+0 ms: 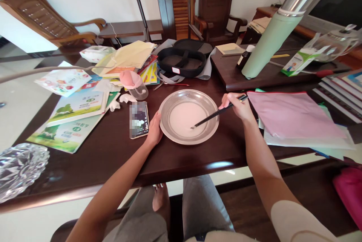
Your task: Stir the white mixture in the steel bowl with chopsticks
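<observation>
Left hand (pixel 154 130) is clasping the left rim of the metal plate (pixel 195 139), which is sitting on the dark table (pixel 113 151) straight ahead of the person, beside a phone (pixel 138 119). Right hand (pixel 239 107) is pinched shut on the chopsticks (pixel 217 113), tips dipping into the white liquid (pixel 185 118) pooled in the plate. The plate looks shallow, so the stir is probably best done in small slow circles, tips low, left hand bracing against sliding, and splashes staying away from the phone and the pink folder (pixel 291 115).
</observation>
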Tool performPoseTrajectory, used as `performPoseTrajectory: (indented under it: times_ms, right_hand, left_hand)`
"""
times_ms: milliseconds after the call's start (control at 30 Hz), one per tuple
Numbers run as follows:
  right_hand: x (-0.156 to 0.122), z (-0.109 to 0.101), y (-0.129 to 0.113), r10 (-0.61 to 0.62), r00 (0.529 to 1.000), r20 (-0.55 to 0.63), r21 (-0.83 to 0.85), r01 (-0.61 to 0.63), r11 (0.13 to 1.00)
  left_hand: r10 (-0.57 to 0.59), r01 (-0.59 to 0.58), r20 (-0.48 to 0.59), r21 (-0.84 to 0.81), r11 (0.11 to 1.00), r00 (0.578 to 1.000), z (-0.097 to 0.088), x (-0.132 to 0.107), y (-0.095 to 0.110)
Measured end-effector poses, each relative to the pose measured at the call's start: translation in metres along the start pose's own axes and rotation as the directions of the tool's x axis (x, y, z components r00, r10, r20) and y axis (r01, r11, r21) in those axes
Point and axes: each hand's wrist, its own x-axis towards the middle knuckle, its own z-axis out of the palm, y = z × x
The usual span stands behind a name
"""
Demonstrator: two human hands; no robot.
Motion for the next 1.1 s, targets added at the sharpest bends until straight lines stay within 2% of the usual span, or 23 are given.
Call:
performPoseTrajectory:
  times_ms: [100,133,200,300,367,500,567,667,767,867,967,1033,1100]
  right_hand:
    - [0.001,0.007,-0.003,0.040,0.990,0.137,-0.035,-0.035,0.999]
    - [0.001,0.009,-0.004,0.045,0.988,0.150,-0.053,-0.038,0.998]
    - [0.002,0.010,-0.007,0.039,0.994,0.100,-0.079,-0.031,0.996]
    - [0.001,0.003,-0.005,0.013,0.999,-0.046,-0.069,-0.016,0.997]
    - [0.000,0.000,-0.002,0.013,0.998,-0.068,-0.038,-0.016,0.999]
    - [0.000,0.005,-0.001,0.033,0.994,0.101,-0.026,-0.031,0.999]
    - [0.001,0.010,-0.004,0.028,0.990,0.140,-0.059,-0.020,0.998]
    - [0.002,0.008,-0.007,0.014,0.999,0.034,-0.092,-0.011,0.996]
    - [0.000,0.002,-0.005,0.001,0.997,-0.074,-0.036,-0.004,0.999]
    - [0.000,0.003,-0.003,0.023,1.000,0.010,-0.004,-0.023,1.000]
    - [0.001,0.009,-0.006,0.041,0.992,0.115,-0.073,-0.032,0.997]
    - [0.002,0.011,-0.007,0.033,0.997,0.073,-0.114,-0.025,0.993]
    - [0.002,0.007,-0.006,0.019,0.999,-0.034,-0.116,-0.023,0.993]
  left_hand:
    - [-0.002,0.002,-0.004,-0.002,1.000,1.000,0.000,0.000,-0.001]
    - [-0.001,0.001,-0.005,-0.001,1.000,1.000,0.000,0.000,-0.001]
    - [0.002,-0.002,-0.005,-0.003,1.000,1.000,0.000,0.000,-0.001]
    - [-0.003,0.003,0.000,-0.006,1.000,1.000,0.001,0.000,0.000]
    - [-0.011,0.011,0.006,-0.009,1.000,1.000,0.000,0.000,0.000]
    - [-0.002,0.002,0.003,0.000,1.000,1.000,-0.001,0.000,0.000]
    - [0.003,-0.003,-0.001,-0.001,1.000,1.000,-0.001,0.000,-0.001]
    - [0.002,-0.002,-0.003,-0.006,1.000,1.000,0.000,0.000,-0.001]
    - [-0.001,0.001,-0.002,0.000,1.000,1.000,0.000,0.000,0.000]
    - [0.001,-0.001,-0.003,-0.003,1.000,1.000,0.001,0.000,0.001]
    - [0.004,-0.004,-0.001,-0.006,1.000,1.000,0.001,0.000,0.001]
    - [0.002,-0.002,0.002,-0.014,1.000,1.000,0.001,0.000,0.001]
    - [-0.005,0.005,0.004,-0.018,1.000,1.000,0.002,0.000,0.001]
